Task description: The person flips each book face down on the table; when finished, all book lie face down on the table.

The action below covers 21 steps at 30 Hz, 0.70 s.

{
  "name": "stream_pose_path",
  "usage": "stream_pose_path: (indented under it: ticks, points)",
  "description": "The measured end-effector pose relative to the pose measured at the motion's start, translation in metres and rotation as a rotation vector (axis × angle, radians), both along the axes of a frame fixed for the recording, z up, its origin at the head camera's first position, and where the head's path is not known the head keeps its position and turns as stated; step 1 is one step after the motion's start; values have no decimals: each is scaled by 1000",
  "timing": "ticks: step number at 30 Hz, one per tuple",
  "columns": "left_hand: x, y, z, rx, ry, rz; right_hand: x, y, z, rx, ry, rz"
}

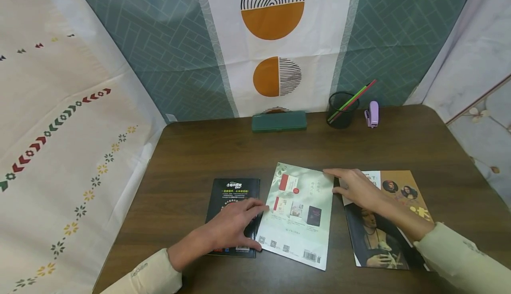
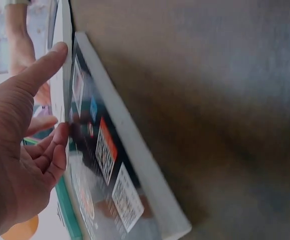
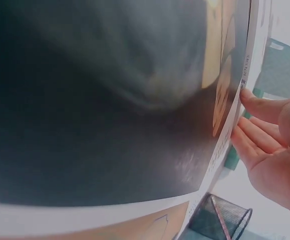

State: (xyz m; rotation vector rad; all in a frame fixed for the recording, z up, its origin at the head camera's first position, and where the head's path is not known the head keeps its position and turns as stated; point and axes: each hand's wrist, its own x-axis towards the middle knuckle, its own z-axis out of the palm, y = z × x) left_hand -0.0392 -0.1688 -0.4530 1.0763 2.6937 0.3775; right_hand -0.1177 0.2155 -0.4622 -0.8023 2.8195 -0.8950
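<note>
Magazine (image 1: 293, 236), one of three publications (image 1: 235, 192), is merely touched by two hands' (image 1: 237, 223) (image 1: 358, 190) parted fingers (image 1: 258, 209).

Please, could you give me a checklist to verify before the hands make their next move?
1. Left hand at the left edge of the pale green magazine: ok.
2. Right hand at its upper right corner: ok.
3. Magazine square to the table: not ok, turned askew.
4. Magazine apart from the portrait-cover book: ok, tabletop shows between.
5. Magazine apart from the black book: cannot tell.
6. Pen holder upright: ok.

Gap btwn pale mag (image 1: 294, 223), portrait mag (image 1: 378, 240) | R hand (image 1: 358, 188) blks far end
</note>
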Motion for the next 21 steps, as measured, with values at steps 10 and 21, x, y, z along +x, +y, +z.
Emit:
stream_pose_path:
  ticks: [10, 21]
  points:
    - [15, 3, -7, 6, 71, 21, -6, -6, 1, -2, -16, 38]
    - [19, 0, -10, 28, 69, 12, -9, -10, 3, -5, -46, 52]
